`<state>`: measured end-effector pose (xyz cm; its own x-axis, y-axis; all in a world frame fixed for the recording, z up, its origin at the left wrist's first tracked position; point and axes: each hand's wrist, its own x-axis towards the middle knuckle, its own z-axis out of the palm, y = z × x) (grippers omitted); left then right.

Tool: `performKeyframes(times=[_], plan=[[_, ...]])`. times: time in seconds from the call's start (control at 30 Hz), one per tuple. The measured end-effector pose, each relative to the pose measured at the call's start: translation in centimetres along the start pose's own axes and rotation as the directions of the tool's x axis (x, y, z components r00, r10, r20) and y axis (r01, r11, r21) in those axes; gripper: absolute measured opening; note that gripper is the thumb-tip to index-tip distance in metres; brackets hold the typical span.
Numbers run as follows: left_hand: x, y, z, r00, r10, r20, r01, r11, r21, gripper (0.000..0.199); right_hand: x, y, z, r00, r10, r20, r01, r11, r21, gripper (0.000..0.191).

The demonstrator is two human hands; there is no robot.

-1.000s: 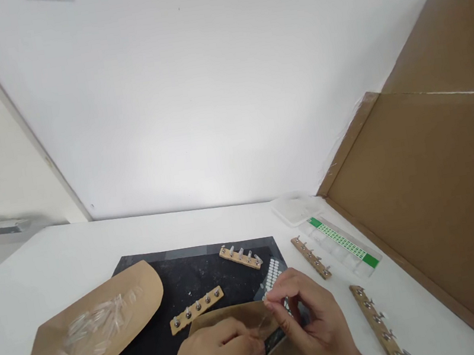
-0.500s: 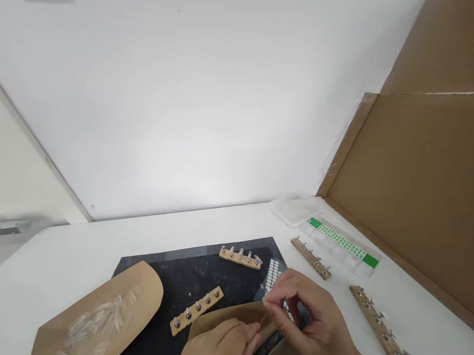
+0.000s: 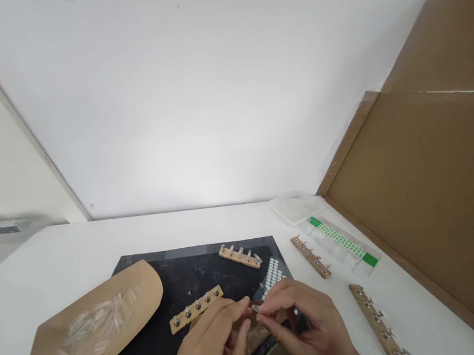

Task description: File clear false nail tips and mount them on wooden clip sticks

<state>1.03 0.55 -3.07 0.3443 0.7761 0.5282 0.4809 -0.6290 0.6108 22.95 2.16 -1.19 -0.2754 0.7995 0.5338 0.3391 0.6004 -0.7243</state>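
Note:
My left hand (image 3: 216, 343) and my right hand (image 3: 307, 319) meet above the black mat, fingertips almost touching. Between them is a small clear nail tip (image 3: 256, 308), pinched by my right thumb and index finger. My left thumb and fingers are closed at its other end; what they grip is partly hidden. Under my right hand lies a sheet of white oval adhesive tabs (image 3: 273, 272). Just left of my hands, a wooden nail stand (image 3: 197, 308) with metal knobs lies on the mat. Brown paper shows beneath my hands, mostly covered.
A brown paper tray (image 3: 141, 282) of loose clear nail tips (image 3: 94, 326) is at left. Other nail stands lie at the mat's back (image 3: 239, 257) and on the right (image 3: 311, 257), (image 3: 380, 326). A clear box with a green strip (image 3: 341, 242) stands near the cardboard wall (image 3: 438, 199).
My left hand has lifted and moved up to meet my right hand. My right hand has shifted slightly down and left, and the nail tip now shows between the fingertips.

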Motion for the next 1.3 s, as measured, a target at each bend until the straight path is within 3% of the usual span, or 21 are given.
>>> performKeyframes(times=[0.2, 0.43, 0.8, 1.03, 1.3], plan=[[0.2, 0.5, 0.0, 0.998, -0.058, -0.026, 0.055, 0.994, -0.099, 0.033, 0.2, 0.0, 0.2, 1.0, 0.002, -0.002, -0.002, 0.999, 0.036, 0.006], [0.2, 0.5, -0.1, 1.0, 0.003, -0.007, -0.004, 0.997, -0.083, 0.025, 0.0, 0.1, 0.3, 1.0, 0.017, 0.002, -0.017, 0.995, 0.095, 0.005], [0.3, 0.6, -0.2, 0.999, -0.044, -0.002, 0.044, 0.993, -0.112, 0.012, -0.3, 0.6, 0.3, 0.995, 0.073, 0.07, -0.082, 0.987, 0.137, 0.011], [0.6, 1.1, -0.5, 0.981, -0.18, 0.07, 0.19, 0.964, -0.184, 0.016, -0.2, 0.4, -0.1, 0.991, 0.07, 0.116, -0.08, 0.993, 0.081, 0.007], [0.6, 1.2, -0.5, 0.921, -0.327, 0.21, 0.384, 0.85, -0.361, 0.026, -0.6, 0.2, 0.5, 0.95, 0.253, 0.183, -0.263, 0.964, 0.031, 0.021]])
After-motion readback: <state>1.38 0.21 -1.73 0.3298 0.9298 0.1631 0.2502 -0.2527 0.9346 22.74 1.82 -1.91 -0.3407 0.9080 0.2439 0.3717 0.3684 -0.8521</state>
